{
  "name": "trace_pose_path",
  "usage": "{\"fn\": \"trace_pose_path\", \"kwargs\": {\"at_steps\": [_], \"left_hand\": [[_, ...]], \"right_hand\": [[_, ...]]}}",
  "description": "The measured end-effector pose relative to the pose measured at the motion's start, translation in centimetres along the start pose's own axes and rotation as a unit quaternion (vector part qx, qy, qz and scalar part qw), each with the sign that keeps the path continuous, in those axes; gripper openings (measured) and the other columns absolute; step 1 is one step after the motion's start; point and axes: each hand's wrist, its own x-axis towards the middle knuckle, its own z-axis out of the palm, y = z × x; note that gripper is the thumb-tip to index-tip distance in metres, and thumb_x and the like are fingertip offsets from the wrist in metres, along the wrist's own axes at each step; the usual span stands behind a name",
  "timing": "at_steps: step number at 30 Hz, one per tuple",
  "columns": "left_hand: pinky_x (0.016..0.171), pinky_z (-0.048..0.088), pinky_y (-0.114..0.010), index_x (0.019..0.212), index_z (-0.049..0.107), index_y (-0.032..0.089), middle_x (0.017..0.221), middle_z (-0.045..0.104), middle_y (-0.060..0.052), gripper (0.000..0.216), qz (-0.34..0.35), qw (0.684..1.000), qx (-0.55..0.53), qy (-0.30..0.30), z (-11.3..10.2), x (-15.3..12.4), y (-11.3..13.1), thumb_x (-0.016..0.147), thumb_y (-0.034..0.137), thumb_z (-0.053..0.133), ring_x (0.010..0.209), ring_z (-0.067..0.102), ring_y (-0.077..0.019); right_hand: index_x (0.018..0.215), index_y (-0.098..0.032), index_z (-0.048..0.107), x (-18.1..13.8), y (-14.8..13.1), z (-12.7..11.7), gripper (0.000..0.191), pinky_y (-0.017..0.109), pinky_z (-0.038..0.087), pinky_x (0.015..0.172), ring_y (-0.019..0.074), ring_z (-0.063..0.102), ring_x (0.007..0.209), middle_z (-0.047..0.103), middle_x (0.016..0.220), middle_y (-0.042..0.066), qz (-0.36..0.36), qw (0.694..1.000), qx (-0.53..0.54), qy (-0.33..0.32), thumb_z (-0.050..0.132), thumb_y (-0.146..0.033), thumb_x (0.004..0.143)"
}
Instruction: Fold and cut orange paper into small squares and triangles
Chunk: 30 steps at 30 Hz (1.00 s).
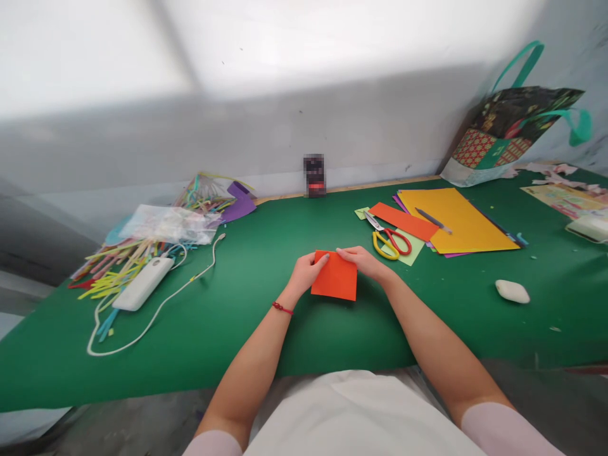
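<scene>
A square of orange-red paper (335, 278) is held up between my two hands over the green table. My left hand (306, 271) pinches its upper left side, thumb on the front face. The upper right corner is gripped by my right hand (365, 259); the fingers behind the sheet are hidden. Just to the right lie scissors (389, 242) with one yellow and one red handle, resting partly on pale green paper (413, 247). An orange-red paper strip (403, 220) lies beyond them.
Right: yellow sheets (468, 221) with a pen (432, 220), a white oval case (512, 291), and a patterned bag (498, 136) by the wall. Left: a white power bank (143, 284) with a cable (156, 316), several paper strips (102, 278), and purple paper (238, 204). A dark blurred object (314, 175) stands at the back.
</scene>
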Motion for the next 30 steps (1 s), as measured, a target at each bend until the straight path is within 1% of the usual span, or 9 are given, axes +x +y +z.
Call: {"fn": "trace_pose_path", "kwargs": {"at_steps": [3, 6, 9, 14, 17, 21, 26, 30], "left_hand": [[0.055, 0.039, -0.025, 0.073, 0.062, 0.013, 0.072, 0.065, -0.005, 0.036, 0.002, 1.000, -0.010, 0.004, 0.0, 0.0, 0.0, 0.071, 0.049, 0.056, 0.063, 0.056, -0.0162], [0.054, 0.038, -0.024, 0.070, 0.060, 0.014, 0.070, 0.063, -0.004, 0.034, 0.003, 1.000, -0.009, 0.017, -0.1, 0.1, 0.1, 0.071, 0.048, 0.055, 0.062, 0.055, -0.0152], [0.053, 0.037, -0.024, 0.068, 0.059, 0.014, 0.068, 0.062, -0.003, 0.033, 0.000, 1.000, -0.008, 0.023, -0.2, 0.1, 0.2, 0.071, 0.047, 0.056, 0.061, 0.054, -0.0143], [0.053, 0.036, -0.024, 0.067, 0.058, 0.014, 0.068, 0.061, -0.003, 0.033, -0.008, 1.000, -0.020, 0.022, -0.2, 0.0, 0.4, 0.070, 0.047, 0.057, 0.060, 0.053, -0.0142], [0.055, 0.039, -0.025, 0.071, 0.060, 0.014, 0.070, 0.062, -0.004, 0.034, -0.013, 0.999, -0.039, 0.020, -0.2, -0.1, 0.6, 0.070, 0.048, 0.057, 0.062, 0.054, -0.0150], [0.056, 0.040, -0.025, 0.072, 0.061, 0.014, 0.072, 0.063, -0.005, 0.036, -0.011, 0.998, -0.053, 0.015, -0.1, -0.2, 0.8, 0.069, 0.049, 0.058, 0.063, 0.055, -0.0154], [0.054, 0.038, -0.024, 0.070, 0.060, 0.014, 0.069, 0.061, -0.004, 0.037, -0.010, 0.998, -0.062, 0.023, 0.0, -0.3, 0.9, 0.067, 0.050, 0.059, 0.061, 0.053, -0.0143], [0.051, 0.036, -0.023, 0.068, 0.059, 0.014, 0.063, 0.058, -0.001, 0.038, 0.013, 0.996, -0.077, 0.049, 0.1, -0.5, 1.1, 0.066, 0.052, 0.060, 0.057, 0.049, -0.0123]], "right_hand": [[0.065, -0.014, 0.060, -0.1, -0.1, 0.2, 0.052, 0.025, 0.036, 0.049, 0.0115, 0.051, 0.051, 0.058, 0.058, 0.001, -0.002, 1.000, -0.019, 0.008, 0.060, -0.066, 0.065], [0.053, -0.016, 0.048, 0.0, -0.1, 0.4, 0.059, 0.023, 0.029, 0.041, 0.0084, 0.041, 0.041, 0.046, 0.045, -0.003, 0.002, 0.998, -0.059, 0.018, 0.048, -0.072, 0.069], [0.048, -0.018, 0.040, 0.1, 0.0, 0.4, 0.063, 0.024, 0.024, 0.037, 0.0070, 0.035, 0.034, 0.040, 0.039, -0.004, -0.002, 0.996, -0.094, 0.011, 0.037, -0.077, 0.072], [0.048, -0.019, 0.039, 0.0, -0.1, 0.5, 0.065, 0.023, 0.023, 0.036, 0.0068, 0.033, 0.033, 0.038, 0.039, -0.004, -0.007, 0.994, -0.111, 0.002, 0.031, -0.079, 0.072], [0.054, -0.019, 0.040, -0.2, -0.3, 0.4, 0.064, 0.022, 0.025, 0.037, 0.0071, 0.035, 0.036, 0.038, 0.043, -0.005, -0.022, 0.996, -0.092, 0.000, 0.026, -0.078, 0.074], [0.055, -0.020, 0.035, -0.3, -0.3, 0.4, 0.063, 0.022, 0.026, 0.036, 0.0074, 0.035, 0.036, 0.035, 0.043, -0.006, -0.048, 0.995, -0.082, 0.009, 0.020, -0.078, 0.076], [0.052, -0.021, 0.032, -0.2, -0.3, 0.4, 0.063, 0.022, 0.021, 0.034, 0.0065, 0.028, 0.031, 0.030, 0.037, -0.007, -0.074, 0.992, -0.097, 0.031, 0.021, -0.079, 0.074], [0.055, -0.020, 0.038, -0.3, -0.5, 0.5, 0.064, 0.022, 0.025, 0.035, 0.0071, 0.034, 0.034, 0.035, 0.041, -0.007, -0.083, 0.993, -0.071, 0.044, 0.028, -0.082, 0.069]]}}
